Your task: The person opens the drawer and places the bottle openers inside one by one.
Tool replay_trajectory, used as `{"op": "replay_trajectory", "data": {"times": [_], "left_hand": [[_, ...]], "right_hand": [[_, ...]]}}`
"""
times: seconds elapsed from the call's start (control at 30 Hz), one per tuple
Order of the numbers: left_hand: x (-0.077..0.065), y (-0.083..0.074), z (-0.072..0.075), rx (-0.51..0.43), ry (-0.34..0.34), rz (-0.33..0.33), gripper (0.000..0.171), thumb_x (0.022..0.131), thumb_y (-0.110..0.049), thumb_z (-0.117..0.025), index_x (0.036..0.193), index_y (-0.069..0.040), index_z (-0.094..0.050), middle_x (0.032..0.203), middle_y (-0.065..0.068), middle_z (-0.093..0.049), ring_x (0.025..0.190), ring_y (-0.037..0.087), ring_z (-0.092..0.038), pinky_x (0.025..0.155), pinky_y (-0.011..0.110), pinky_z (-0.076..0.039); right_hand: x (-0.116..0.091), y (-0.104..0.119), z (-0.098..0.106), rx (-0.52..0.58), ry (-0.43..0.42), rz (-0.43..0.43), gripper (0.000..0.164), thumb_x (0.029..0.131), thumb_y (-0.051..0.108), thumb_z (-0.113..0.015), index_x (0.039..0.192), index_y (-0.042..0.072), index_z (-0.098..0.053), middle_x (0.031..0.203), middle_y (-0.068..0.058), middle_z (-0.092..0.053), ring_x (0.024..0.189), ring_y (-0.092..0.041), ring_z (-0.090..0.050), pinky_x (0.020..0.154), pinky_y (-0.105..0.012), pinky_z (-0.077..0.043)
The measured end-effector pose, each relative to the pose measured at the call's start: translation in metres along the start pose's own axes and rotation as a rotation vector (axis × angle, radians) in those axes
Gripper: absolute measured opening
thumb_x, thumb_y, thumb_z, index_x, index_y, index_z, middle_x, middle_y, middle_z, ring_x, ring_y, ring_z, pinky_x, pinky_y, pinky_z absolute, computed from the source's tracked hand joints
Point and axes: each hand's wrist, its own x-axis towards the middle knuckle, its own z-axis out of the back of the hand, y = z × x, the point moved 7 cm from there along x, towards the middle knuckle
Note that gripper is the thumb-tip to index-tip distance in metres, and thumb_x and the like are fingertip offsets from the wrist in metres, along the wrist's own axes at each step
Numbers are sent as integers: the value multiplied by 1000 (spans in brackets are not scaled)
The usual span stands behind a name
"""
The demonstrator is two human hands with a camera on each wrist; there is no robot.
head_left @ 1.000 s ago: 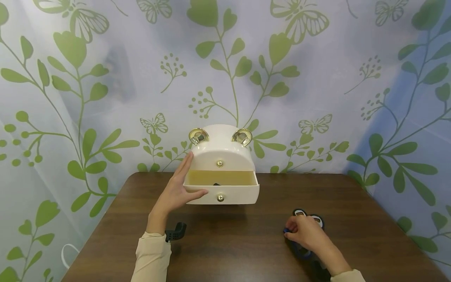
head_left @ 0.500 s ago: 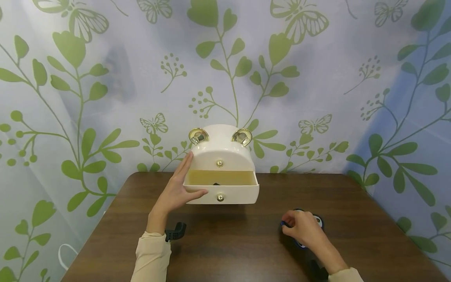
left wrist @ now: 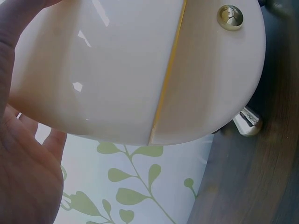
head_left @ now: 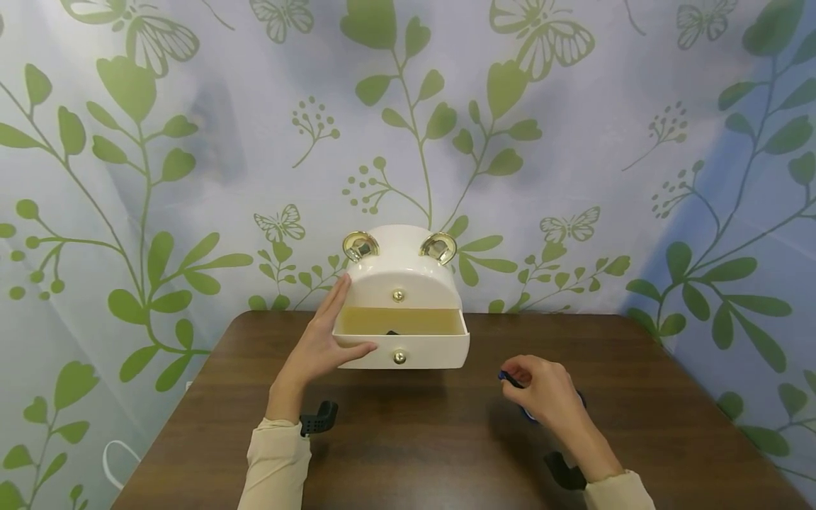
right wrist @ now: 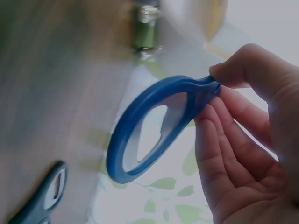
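Note:
A white cabinet (head_left: pixel 399 248) with gold ears stands at the back of the table, its lower drawer (head_left: pixel 433 350) pulled out. My left hand (head_left: pixel 316 348) lies at its left side, straight fingers along the body and the thumb across the drawer front. In the drawer, a small dark thing (head_left: pixel 392 332) shows, mostly hidden by the front. My right hand (head_left: pixel 542 392) pinches the short handle of a blue magnifying glass (right wrist: pixel 159 86) between thumb and fingers. Its oval rim hangs above the table in the right wrist view.
Beyond the right hand, a blue rim (head_left: pixel 581 399) of something on the table is partly covered. In the right wrist view a dark looped thing (right wrist: pixel 39 196) lies on the wood. The brown table (head_left: pixel 408 439) meets a leaf-patterned backdrop (head_left: pixel 408 142).
My right hand has lifted the magnifying glass from the dark ringed things at the right and moved slightly left and toward the cabinet. The left hand and drawer have stayed put.

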Motion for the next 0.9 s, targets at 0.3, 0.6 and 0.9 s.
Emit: {"op": "replay_trajectory", "data": {"times": [0.3,0.6,0.9], "left_hand": [[0,-4,0,-7,-5,-15,124,76,-40,-93,167,-28,-9,174,-5,-8,160,24,-12,123,59,-25],[-1,-4,0,-5,-3,-6,123,77,-42,-92,167,-29,-10,174,-1,-10,160,25,-12,122,61,-25],[-1,-2,-1,1,-7,-8,124,77,-41,-92,167,-30,-9,175,-2,-8,160,25,-12,122,61,-25]], "right_hand": [[8,23,17,37,-161,89,19,80,6,-84,97,12,-78,89,1,-75,81,-16,-72,73,-39,-61],[14,36,35,55,-325,213,25,77,3,-86,99,11,-79,90,3,-75,79,-14,-70,72,-32,-58],[22,53,45,144,-445,289,27,75,1,-87,99,10,-78,92,-1,-76,80,-17,-71,80,-9,-49]]}}
